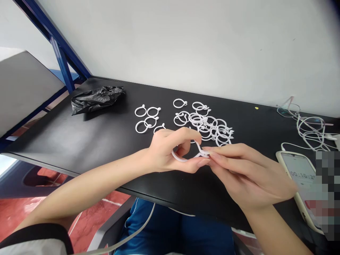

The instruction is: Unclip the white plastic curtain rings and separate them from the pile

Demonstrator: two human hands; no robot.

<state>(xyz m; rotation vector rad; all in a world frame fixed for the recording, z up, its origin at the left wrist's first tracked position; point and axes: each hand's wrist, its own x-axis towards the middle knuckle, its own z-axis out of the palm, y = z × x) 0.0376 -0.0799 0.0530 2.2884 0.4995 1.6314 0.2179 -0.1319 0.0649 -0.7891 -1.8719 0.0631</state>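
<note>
A white plastic ring [183, 159] is held between both hands just above the black table [87, 141]. My left hand [170, 150] curls round the ring's left side with thumb and fingers closed on it. My right hand [247, 175] pinches the ring's clasp end at its right side with its fingertips. Behind the hands lies a heap of several white rings [209, 125]. A small group of closed rings [147, 118] lies apart to the left of the heap.
A crumpled black plastic bag [95, 99] lies at the table's far left. A phone [302, 184] showing a timer rests at the right near the front edge. White cables [310, 131] and glasses [288, 109] sit at the far right. A white wall stands behind.
</note>
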